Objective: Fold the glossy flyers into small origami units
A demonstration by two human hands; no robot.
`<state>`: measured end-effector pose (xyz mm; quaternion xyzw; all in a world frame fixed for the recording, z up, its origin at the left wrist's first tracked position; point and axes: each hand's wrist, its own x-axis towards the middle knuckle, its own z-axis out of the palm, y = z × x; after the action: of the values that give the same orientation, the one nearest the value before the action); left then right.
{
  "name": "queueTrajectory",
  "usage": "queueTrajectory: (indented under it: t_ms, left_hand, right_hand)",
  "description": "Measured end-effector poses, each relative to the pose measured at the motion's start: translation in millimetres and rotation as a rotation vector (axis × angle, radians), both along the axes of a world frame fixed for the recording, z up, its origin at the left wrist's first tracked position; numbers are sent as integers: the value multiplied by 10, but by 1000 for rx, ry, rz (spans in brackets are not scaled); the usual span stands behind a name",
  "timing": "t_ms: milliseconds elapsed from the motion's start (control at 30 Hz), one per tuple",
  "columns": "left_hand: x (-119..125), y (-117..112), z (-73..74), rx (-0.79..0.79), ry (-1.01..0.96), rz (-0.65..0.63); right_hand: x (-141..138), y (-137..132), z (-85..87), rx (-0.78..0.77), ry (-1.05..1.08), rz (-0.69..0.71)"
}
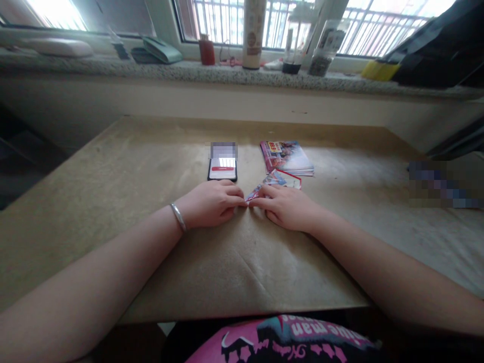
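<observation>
A folded piece of colourful printed paper (289, 179) with a red edge lies on the table, narrowing to a point at its left. Over its near side rests my right hand (287, 207), fingers curled and pressing near that pointed end. My left hand (215, 202), with a silver bangle at the wrist, meets the same tip with closed fingertips. Both hands almost touch there, and the fingers partly hide the paper. Just beyond my left hand is a phone (222, 169) with its screen lit. A stack of glossy printed leaflets (288, 155) lies behind the folded paper.
The table (151, 151) has a tan cover with creases near its front edge. Along the stone windowsill (227, 73) stand a red container (206, 50), a tall bottle (253, 35), clear cups and a green case (162, 50). A blurred object (442, 184) sits at the right.
</observation>
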<state>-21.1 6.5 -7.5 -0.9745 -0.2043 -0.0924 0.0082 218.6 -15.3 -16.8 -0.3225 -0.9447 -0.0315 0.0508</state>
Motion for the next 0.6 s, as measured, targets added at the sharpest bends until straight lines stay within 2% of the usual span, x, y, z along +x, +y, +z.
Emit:
queueTrajectory:
  t_ms: [600]
  left_hand:
    - [12, -11, -13, -1, -36, -15]
  right_hand:
    - [224, -33, 86, -39, 13, -74]
